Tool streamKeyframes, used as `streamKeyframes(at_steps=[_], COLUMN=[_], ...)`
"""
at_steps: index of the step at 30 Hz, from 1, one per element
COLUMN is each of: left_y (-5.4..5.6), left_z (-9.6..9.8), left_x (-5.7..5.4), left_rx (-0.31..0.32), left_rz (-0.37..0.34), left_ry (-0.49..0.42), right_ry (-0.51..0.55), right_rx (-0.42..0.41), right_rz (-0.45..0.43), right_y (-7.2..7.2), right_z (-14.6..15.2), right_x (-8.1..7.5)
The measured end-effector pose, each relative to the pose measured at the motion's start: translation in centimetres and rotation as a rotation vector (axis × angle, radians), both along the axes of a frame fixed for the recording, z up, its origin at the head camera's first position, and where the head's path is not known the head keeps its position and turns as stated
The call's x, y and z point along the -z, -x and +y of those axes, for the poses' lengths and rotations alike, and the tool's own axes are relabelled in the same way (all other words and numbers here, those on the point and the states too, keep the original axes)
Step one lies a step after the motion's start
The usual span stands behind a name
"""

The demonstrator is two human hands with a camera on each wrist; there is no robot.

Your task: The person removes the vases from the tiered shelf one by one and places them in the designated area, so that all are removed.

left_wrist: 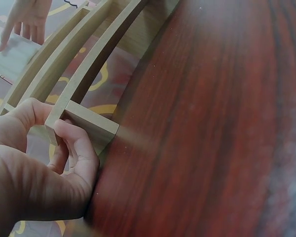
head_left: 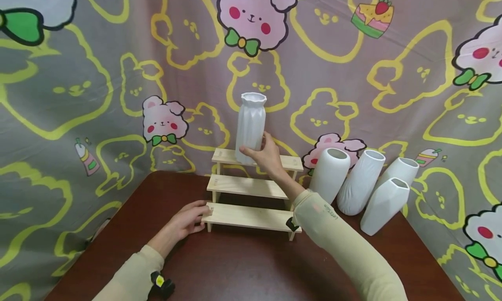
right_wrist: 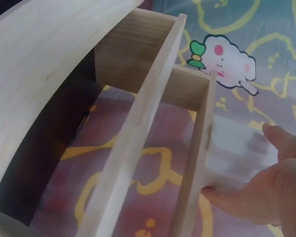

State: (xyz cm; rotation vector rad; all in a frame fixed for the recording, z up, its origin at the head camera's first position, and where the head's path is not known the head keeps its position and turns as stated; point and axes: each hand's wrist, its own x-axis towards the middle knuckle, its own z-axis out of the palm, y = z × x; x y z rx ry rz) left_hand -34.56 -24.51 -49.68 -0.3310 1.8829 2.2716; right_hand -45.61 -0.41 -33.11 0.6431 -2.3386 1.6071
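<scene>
A white fluted vase (head_left: 251, 124) with a wavy rim stands nearly upright at the top tier of a three-step wooden stand (head_left: 251, 216). My right hand (head_left: 269, 155) grips its lower part, thumb in front and fingers round the right side. The right wrist view shows the vase's pale base (right_wrist: 237, 153) against the top board, with the thumb and fingers on either side. At the bottom step's left end, my left hand (head_left: 189, 220) holds the board. Its thumb and fingers pinch the board's corner (left_wrist: 59, 116) beside the leg in the left wrist view.
Several white vases cluster on the table's right side, among them a smooth rounded one (head_left: 328, 174) and a faceted one (head_left: 386, 207) nearest me. The dark wooden table (head_left: 235, 266) ends against a patterned cloth (head_left: 204, 83) behind the stand.
</scene>
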Motion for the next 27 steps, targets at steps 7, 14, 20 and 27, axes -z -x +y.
streamKeyframes(at_steps=[7,14,20,27], left_y=[0.1,0.2,0.2,0.2], left_z=[0.2,0.2,0.0,-0.1], left_x=[-0.1,0.0,0.3,0.3], left_rx=[0.007,0.018,0.012,0.02], left_rz=[0.009,0.012,0.012,0.016], left_ry=[-0.003,-0.002,-0.004,0.005], right_ry=[0.065,0.087,0.087,0.093], right_rx=[0.026,0.052,0.053,0.02], right_rz=[0.037,0.126,0.201,0.219], right_y=[0.7,1.2,1.4,0.9], right_z=[-0.1,-0.3,-0.5,0.5], right_x=[0.8,1.3,1.8,1.8])
